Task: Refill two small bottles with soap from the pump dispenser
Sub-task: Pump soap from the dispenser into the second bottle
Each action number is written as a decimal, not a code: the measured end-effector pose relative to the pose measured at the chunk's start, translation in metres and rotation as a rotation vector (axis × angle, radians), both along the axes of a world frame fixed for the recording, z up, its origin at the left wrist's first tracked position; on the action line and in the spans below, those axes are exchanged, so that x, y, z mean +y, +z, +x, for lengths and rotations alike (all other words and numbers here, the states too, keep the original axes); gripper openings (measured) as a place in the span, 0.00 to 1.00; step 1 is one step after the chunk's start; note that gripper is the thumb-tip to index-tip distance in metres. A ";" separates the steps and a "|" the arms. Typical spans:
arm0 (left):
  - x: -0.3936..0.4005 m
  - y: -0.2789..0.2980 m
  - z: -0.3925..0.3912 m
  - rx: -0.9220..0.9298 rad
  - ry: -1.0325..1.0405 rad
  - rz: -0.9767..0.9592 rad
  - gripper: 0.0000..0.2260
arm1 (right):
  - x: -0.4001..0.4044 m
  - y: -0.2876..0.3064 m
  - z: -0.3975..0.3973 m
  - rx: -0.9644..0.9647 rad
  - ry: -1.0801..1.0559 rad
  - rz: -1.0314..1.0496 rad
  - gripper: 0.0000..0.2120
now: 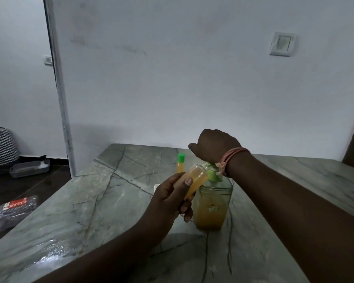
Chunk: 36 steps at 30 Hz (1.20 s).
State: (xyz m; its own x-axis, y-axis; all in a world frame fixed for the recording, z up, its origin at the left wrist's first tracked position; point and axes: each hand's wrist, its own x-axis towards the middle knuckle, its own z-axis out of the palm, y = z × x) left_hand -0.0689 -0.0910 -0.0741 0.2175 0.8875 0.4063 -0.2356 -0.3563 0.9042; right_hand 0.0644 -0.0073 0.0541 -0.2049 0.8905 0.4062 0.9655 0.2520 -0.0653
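Observation:
My left hand (168,199) grips a small clear bottle (194,180) holding orange soap. The bottle is tilted, and its open mouth is up against the nozzle of the pump dispenser (213,203), a clear bottle with orange soap and a green pump top. My right hand (213,146) hovers over the pump head with the wrist bent, and its fingers are hidden behind the back of the hand. A second small bottle (180,165) with a green cap stands upright just behind the dispenser.
All of this is on a grey-green marble table (110,201) against a white wall. A small white cap (156,186) peeks out behind my left hand. To the left, on the dark floor, are a plastic packet (14,209), a clear box (29,168) and a patterned basket (0,148).

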 end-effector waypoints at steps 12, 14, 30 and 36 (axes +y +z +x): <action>-0.001 -0.002 -0.001 -0.027 -0.010 -0.006 0.17 | 0.007 -0.008 0.009 0.153 0.015 -0.035 0.23; -0.001 -0.001 -0.001 -0.021 -0.006 -0.013 0.17 | 0.005 -0.006 0.011 0.131 0.002 -0.042 0.21; -0.001 -0.001 0.000 -0.008 0.007 -0.027 0.19 | 0.003 -0.003 0.005 0.040 0.001 -0.051 0.18; -0.003 0.000 0.000 -0.017 0.015 -0.039 0.25 | -0.003 0.005 0.006 -0.003 0.013 -0.063 0.18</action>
